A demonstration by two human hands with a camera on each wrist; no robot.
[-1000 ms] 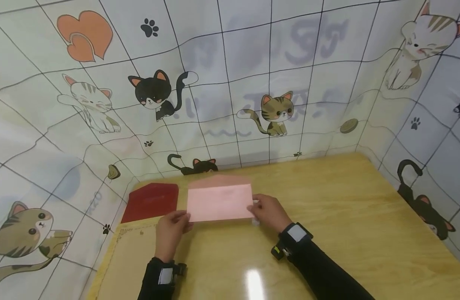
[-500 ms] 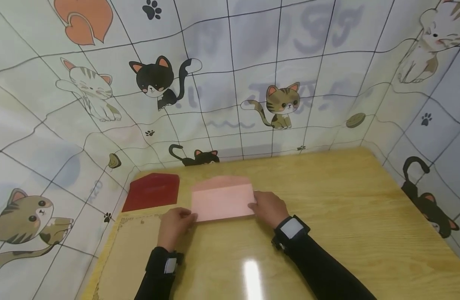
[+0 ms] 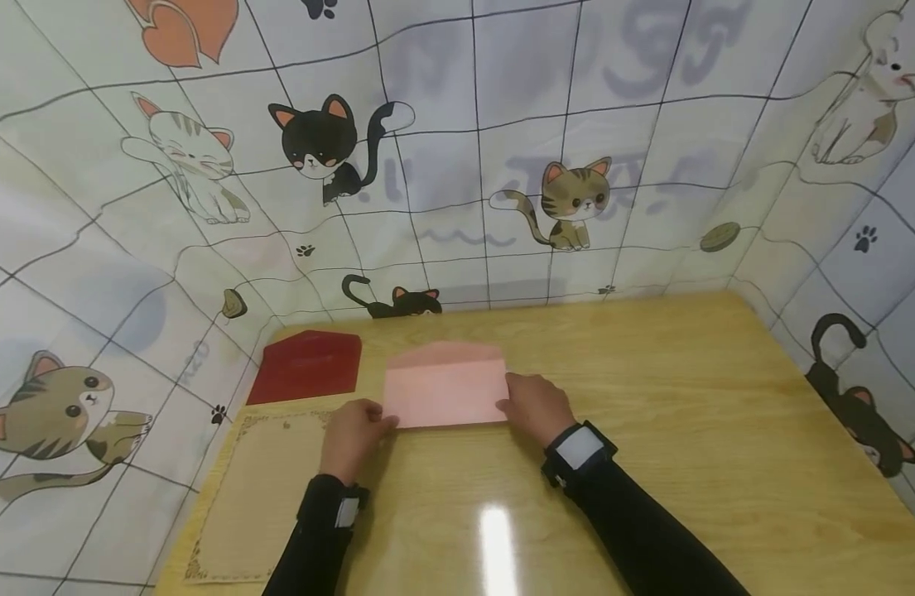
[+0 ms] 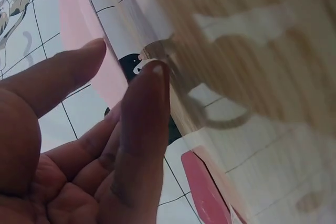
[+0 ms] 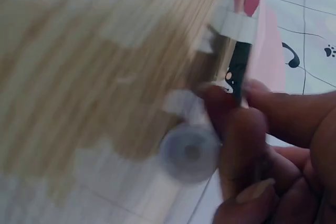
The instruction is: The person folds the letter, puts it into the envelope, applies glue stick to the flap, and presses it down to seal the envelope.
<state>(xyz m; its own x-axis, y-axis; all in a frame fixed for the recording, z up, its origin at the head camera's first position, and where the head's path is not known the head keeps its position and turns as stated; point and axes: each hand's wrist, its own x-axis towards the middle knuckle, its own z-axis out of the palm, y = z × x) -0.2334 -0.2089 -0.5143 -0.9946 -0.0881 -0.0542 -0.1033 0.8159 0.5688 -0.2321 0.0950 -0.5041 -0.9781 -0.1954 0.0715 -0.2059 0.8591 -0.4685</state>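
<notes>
A pink envelope [image 3: 445, 393] with its flap raised is tilted up above the table. My right hand [image 3: 537, 407] pinches its right edge between thumb and fingers. At its lower left corner is my left hand [image 3: 356, 437]; the left wrist view shows a gap between thumb and index finger, with the pink paper [image 4: 100, 61] beyond the thumb. Beside my right fingers, in the right wrist view, is a blurred whitish round thing [image 5: 190, 153] with a dark centre. Whether that hand holds it I cannot tell; the head view hides it.
A dark red envelope [image 3: 308, 367], flap upward, lies at the back left of the wooden table [image 3: 651, 397]. In front of it is a cream sheet with a decorated border [image 3: 256, 488], partly under my left arm. Cat-patterned cloth walls [image 3: 442, 165] stand behind and at both sides.
The pink envelope dipped and shifted slightly right, and its flap shows at the top. The whitish thing below my right hand has gone from the head view. The head view has tilted down.
</notes>
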